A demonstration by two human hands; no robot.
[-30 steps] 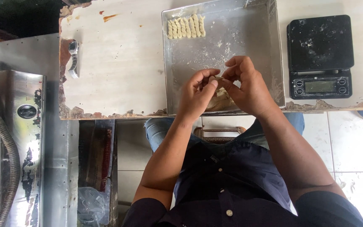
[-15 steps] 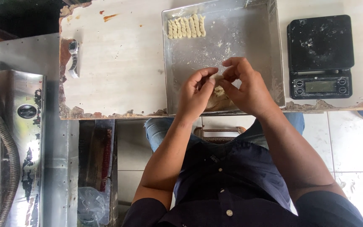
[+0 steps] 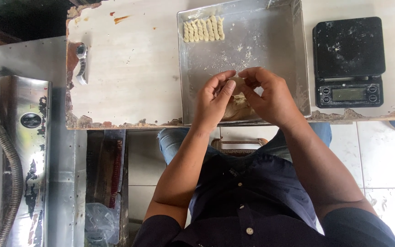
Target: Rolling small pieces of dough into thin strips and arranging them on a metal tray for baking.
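While working over the floured metal tray (image 3: 298, 55), pinching a small pale piece of dough (image 3: 237, 83) between both hands: left hand (image 3: 213, 98) with thumb and fingertips closed on its near side, right hand (image 3: 270, 93) with fingers curled and clamped on the far side. Holding it just above the larger dough lump (image 3: 236, 109) lying at the tray's near edge. Keeping pressure light and even, judging by the neat row of twisted dough sticks (image 3: 203, 29) at the tray's far corner. Staying well apart from the black kitchen scale (image 3: 348, 61) and the wristwatch (image 3: 81, 61) on the worn table (image 3: 129, 77).
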